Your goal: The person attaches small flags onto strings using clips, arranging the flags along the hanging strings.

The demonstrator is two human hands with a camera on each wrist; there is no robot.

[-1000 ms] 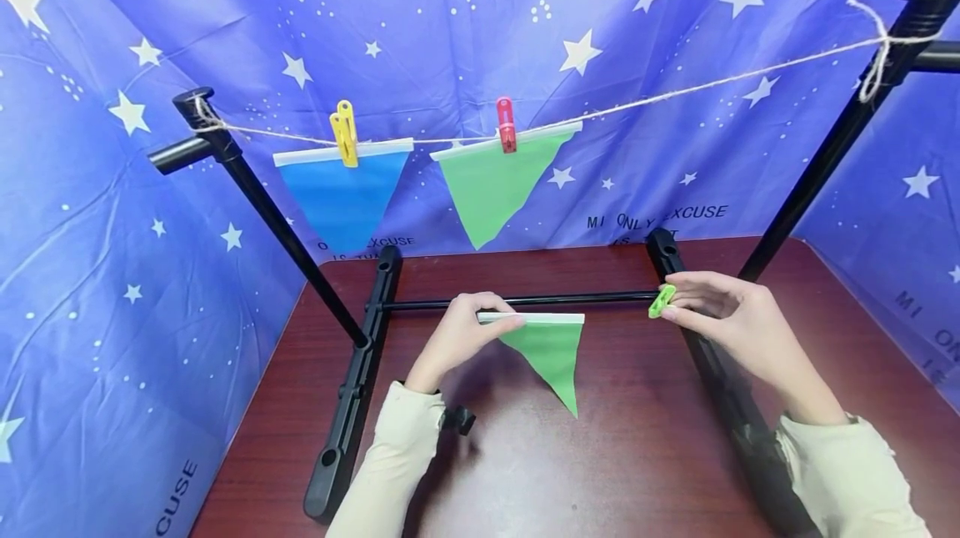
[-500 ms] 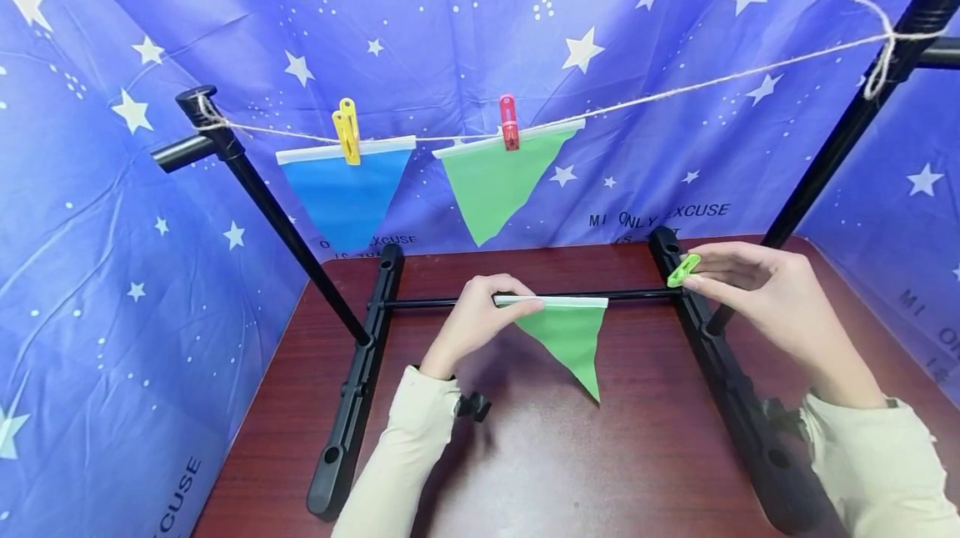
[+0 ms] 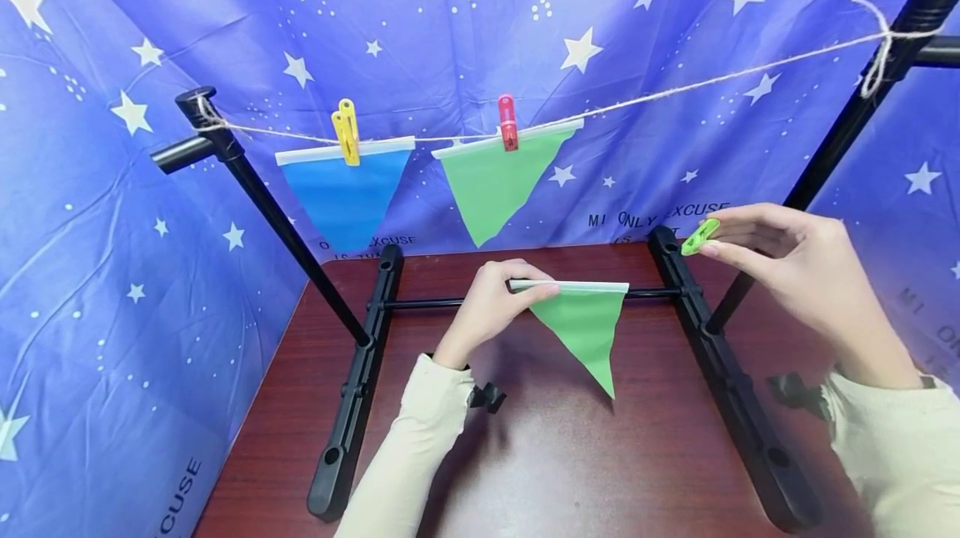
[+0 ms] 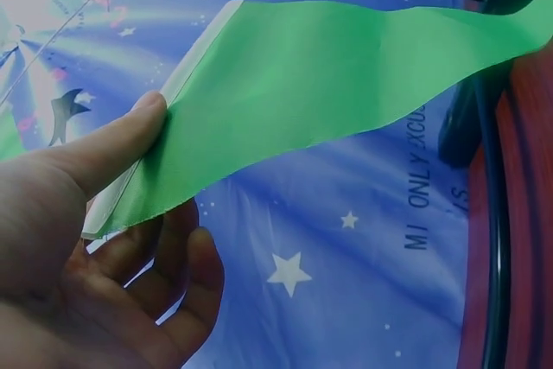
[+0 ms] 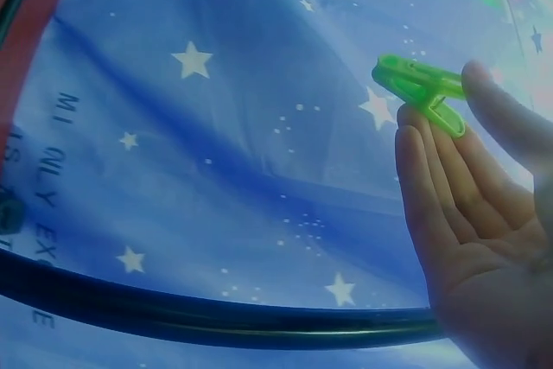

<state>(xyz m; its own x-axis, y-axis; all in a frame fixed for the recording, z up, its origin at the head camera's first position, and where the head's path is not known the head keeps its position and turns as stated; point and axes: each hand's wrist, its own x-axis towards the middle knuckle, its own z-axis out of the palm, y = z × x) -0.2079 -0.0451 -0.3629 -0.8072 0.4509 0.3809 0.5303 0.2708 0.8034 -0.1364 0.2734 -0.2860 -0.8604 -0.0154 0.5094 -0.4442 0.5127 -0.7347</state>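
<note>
My left hand (image 3: 501, 302) pinches the white top edge of a green triangular flag (image 3: 587, 326) at its left corner, holding it in the air above the table; the flag (image 4: 328, 84) hangs point down. My right hand (image 3: 780, 258) pinches a small green clothes peg (image 3: 700, 236) between thumb and fingers, up and right of the flag, and the peg (image 5: 421, 90) sticks out past my fingertips. A twine line (image 3: 675, 91) runs between two black posts above. On it hang a blue flag (image 3: 343, 188) under a yellow peg (image 3: 346, 132) and a green flag (image 3: 493, 179) under a red peg (image 3: 507, 122).
A black stand frame with two base bars (image 3: 352, 388) and a crossbar (image 3: 435, 303) sits on the dark red table (image 3: 540, 463). Its slanted posts (image 3: 832, 146) rise left and right. A blue starry cloth (image 3: 450, 12) walls the back and sides.
Both hands have risen and moved away from me: the left carried the green flag up and right, over the crossbar, and the right lifted the green peg higher toward the twine.
</note>
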